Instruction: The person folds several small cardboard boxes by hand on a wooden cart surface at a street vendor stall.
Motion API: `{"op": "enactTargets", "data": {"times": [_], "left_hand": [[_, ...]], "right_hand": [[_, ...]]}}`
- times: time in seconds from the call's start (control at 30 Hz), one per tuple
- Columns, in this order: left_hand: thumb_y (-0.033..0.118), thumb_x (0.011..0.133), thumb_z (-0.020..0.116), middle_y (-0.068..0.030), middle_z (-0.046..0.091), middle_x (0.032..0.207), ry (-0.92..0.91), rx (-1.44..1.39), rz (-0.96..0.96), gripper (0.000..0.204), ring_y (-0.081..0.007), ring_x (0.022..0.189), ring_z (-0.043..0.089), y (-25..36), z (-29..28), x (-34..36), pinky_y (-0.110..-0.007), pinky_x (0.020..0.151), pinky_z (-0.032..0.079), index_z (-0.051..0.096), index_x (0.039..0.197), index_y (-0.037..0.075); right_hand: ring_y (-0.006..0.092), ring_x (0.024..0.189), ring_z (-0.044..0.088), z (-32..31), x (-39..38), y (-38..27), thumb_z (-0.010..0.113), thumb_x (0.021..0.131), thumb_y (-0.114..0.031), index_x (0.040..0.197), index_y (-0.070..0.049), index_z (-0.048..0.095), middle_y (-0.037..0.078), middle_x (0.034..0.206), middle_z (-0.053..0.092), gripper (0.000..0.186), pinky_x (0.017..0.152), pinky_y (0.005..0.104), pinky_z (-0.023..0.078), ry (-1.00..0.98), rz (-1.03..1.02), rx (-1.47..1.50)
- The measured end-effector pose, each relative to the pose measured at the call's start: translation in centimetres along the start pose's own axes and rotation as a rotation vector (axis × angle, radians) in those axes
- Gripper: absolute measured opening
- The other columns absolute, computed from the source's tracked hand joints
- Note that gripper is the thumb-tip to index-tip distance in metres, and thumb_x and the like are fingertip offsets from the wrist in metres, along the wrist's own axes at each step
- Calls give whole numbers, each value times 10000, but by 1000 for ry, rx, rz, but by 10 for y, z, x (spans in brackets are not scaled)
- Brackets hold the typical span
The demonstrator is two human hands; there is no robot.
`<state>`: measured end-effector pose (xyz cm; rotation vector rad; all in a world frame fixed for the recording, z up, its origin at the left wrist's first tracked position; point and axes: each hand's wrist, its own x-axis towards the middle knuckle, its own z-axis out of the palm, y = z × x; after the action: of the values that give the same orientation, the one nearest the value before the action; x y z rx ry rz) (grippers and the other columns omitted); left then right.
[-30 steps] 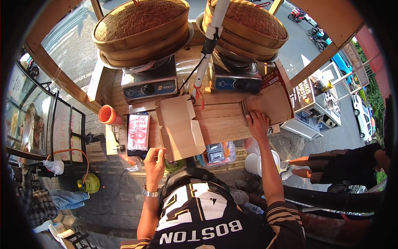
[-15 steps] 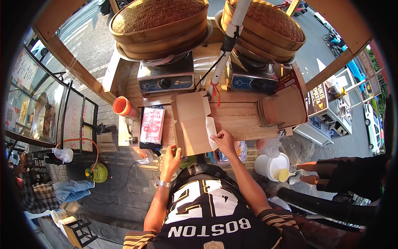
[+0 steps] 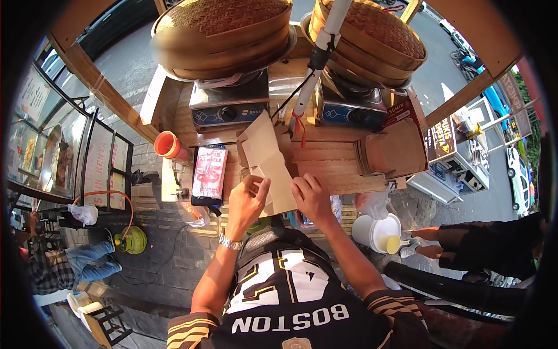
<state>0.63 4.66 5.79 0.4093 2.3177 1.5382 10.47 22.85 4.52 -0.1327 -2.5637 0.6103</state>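
An unfolded kraft cardboard box [image 3: 273, 168] lies at an angle near the front edge of the wooden counter [image 3: 325, 177], its side flaps partly raised. My left hand [image 3: 249, 202] pinches its left side, fingers bent around the flap. My right hand [image 3: 311, 199] grips the right side with curled fingers. Left of the box lies a red-and-white printed packet [image 3: 209, 168] on dark items, beside orange cups [image 3: 168, 145]. A stack of more flat cardboard [image 3: 395, 148] sits at the right end of the counter.
Two bamboo steamers [image 3: 221, 35] [image 3: 366, 41] stand on gas stoves [image 3: 226, 102] behind a white pole [image 3: 299, 104]. A bucket [image 3: 369, 232] and co-worker or passer-by [image 3: 476, 247] are lower right; a glass food cart [image 3: 70, 151] and another person [image 3: 70, 262] are left.
My right hand moved left from the cardboard stack to the box's right side. My left hand rose with the box, which is now more angled, with flaps bent up.
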Motion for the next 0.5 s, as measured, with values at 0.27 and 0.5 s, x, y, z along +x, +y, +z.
{"op": "enactTargets", "data": {"times": [0.27, 0.5], "left_hand": [[267, 1015, 667, -65, 709, 786, -180, -218, 24, 315, -105, 689, 682, 21, 13, 40, -246, 624, 544, 696, 983, -45], [158, 960, 747, -57, 736, 983, -385, -688, -96, 192, -131, 863, 708, 10, 19, 13, -274, 794, 606, 713, 1054, -5]], "right_hand": [[308, 754, 617, -17, -4, -25, 688, 898, -58, 978, -21, 624, 125, 881, 594, 109, 674, 405, 515, 78, 168, 295], [83, 664, 588, -31, -2, -22, 728, 954, -172, 908, -6, 639, 24, 703, 620, 194, 597, 274, 455, 28, 593, 689]]}}
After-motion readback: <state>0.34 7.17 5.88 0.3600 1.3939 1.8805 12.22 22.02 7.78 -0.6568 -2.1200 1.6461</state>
